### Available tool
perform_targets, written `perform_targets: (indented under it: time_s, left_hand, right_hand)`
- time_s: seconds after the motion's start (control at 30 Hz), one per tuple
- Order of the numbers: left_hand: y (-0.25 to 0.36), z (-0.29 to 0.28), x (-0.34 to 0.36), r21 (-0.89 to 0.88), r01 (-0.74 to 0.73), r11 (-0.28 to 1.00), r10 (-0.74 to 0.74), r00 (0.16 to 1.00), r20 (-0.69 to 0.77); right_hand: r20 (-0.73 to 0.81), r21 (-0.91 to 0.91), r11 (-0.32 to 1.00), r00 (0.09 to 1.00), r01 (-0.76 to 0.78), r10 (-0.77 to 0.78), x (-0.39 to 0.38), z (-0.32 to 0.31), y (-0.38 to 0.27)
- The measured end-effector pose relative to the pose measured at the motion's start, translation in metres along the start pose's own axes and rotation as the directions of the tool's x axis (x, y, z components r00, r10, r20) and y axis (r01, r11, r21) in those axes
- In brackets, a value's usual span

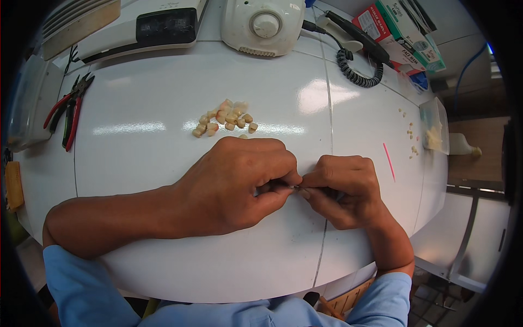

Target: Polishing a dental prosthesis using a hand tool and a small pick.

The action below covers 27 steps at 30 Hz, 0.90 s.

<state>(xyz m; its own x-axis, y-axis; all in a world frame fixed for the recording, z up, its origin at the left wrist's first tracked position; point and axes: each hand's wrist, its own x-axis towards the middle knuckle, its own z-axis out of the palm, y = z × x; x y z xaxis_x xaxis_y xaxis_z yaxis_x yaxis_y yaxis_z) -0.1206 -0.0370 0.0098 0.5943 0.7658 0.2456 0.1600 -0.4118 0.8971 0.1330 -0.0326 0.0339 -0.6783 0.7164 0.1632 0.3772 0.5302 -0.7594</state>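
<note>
Blue-sleeved forearms reach onto the glossy white surface [163,98], where left hand [234,185] and right hand [343,191] meet, fingers pinching a tiny, mostly hidden piece [297,187] between them; steadying both wrists down should help, near the heap of small cream tooth-shaped crowns [226,119].

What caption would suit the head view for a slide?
Two bare hands, left hand and right hand, pinch a tiny object together on a white table near a pile of small cream tooth-shaped pieces.
</note>
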Motion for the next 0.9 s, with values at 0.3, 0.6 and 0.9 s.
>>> perform_targets:
  time_s: [0.3, 0.6, 0.9]
  left_hand:
    - [0.0018, -0.0009, 0.0017, 0.0, 0.05, 0.999, -0.05, 0.999, 0.014]
    - [-0.0007, -0.0007, 0.0021, -0.032, 0.067, 0.997, -0.066, 0.997, 0.029]
    - [0.0019, -0.0021, 0.0026, -0.04, 0.083, 0.996, -0.081, 0.996, 0.041]
  right_hand:
    - [-0.102, -0.077, 0.997, 0.995, 0.009, -0.017, -0.0025, 0.0046, -0.0001]
    - [-0.117, -0.115, 0.993, 0.993, 0.005, -0.019, -0.0032, 0.0069, -0.0014]
    - [-0.124, -0.181, 0.982, 0.99, 0.047, -0.07, -0.0027, 0.0087, -0.0046]
